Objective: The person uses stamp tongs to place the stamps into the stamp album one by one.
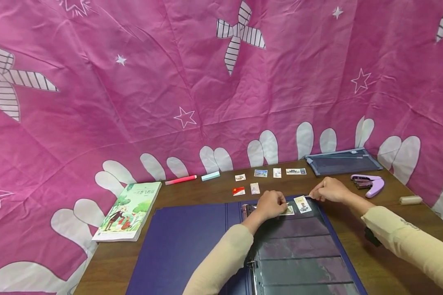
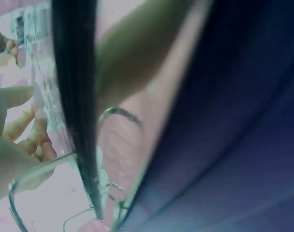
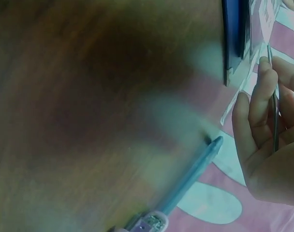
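A blue ring-binder stamp album [image 1: 192,241] lies spread on the table, a black pocket page [image 1: 299,250] on its right side. Metal tweezers [image 3: 275,116] are in my right hand [image 1: 330,189], thumb and fingers pinching them. Their tip meets the upper edge of a tilted stamp [image 1: 302,204] at the page's top row. Left of it, another stamp [image 1: 289,210] sits partly beneath my left hand [image 1: 271,204]. That hand's curled fingers pinch at the clear pocket edge of the top row; the fingertips are partly hidden in the head view.
Several loose stamps [image 1: 260,173] lie behind the album. A green-covered book [image 1: 129,211], a red marker [image 1: 181,180] and a light-blue block [image 1: 210,176] are to the left. At right are a zip pouch [image 1: 343,162], a purple stapler [image 1: 374,186] and a beige cylinder [image 1: 410,200].
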A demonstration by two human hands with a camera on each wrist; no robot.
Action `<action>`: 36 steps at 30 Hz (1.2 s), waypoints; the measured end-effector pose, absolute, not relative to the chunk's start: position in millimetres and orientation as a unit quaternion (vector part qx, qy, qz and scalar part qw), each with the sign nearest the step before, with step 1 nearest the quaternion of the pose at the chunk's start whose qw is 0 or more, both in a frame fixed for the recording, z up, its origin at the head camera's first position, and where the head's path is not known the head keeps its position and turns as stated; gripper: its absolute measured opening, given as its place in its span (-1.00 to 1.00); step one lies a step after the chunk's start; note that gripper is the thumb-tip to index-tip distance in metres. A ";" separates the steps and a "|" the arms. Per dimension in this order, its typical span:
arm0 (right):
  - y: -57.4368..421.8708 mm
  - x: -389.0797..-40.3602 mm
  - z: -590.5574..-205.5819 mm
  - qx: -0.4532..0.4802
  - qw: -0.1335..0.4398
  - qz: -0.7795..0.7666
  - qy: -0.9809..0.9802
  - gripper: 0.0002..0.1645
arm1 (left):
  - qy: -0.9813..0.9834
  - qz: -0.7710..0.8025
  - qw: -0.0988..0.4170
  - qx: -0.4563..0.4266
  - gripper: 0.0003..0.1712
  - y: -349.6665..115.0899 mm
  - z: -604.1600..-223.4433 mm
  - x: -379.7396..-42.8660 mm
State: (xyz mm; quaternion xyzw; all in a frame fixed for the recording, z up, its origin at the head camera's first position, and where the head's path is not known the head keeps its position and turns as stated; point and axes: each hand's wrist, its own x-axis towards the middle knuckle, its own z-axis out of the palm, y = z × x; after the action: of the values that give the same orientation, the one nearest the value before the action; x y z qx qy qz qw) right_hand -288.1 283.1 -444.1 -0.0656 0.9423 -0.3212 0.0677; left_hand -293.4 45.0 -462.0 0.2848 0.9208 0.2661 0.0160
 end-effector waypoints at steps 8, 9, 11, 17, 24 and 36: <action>279.8 -285.5 -447.4 -0.040 0.068 -0.347 0.935 -0.77 | 0.938 0.199 0.016 0.282 -0.89 66.8 -457.8 -294.8; 279.2 -285.6 -447.9 -0.035 0.069 -0.348 0.934 -0.77 | 0.939 0.200 0.020 0.279 -0.88 67.7 -457.5 -294.8; 278.6 -286.0 -449.0 -0.030 0.072 -0.349 0.934 -0.77 | 0.939 0.210 0.031 0.269 -0.87 68.6 -457.0 -294.5; 280.9 -283.3 -449.4 -0.020 0.077 -0.348 0.934 -0.78 | 0.931 0.250 0.053 0.260 -0.82 70.0 -456.2 -293.2; 283.8 -284.6 -449.4 -0.053 0.080 -0.343 0.934 -0.78 | 0.929 0.254 0.050 0.264 -0.79 70.8 -457.3 -294.5; 291.6 -294.1 -447.4 -0.136 0.077 -0.297 0.942 -0.83 | 0.932 0.235 0.040 0.271 -0.80 71.0 -458.5 -294.6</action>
State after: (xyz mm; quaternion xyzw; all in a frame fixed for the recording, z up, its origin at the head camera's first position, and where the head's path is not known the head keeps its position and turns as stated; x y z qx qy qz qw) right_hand -294.1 291.6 -447.4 -0.1361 0.9420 -0.2972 0.0767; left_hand -294.6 71.0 -458.5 0.2710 0.9325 0.2353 0.0402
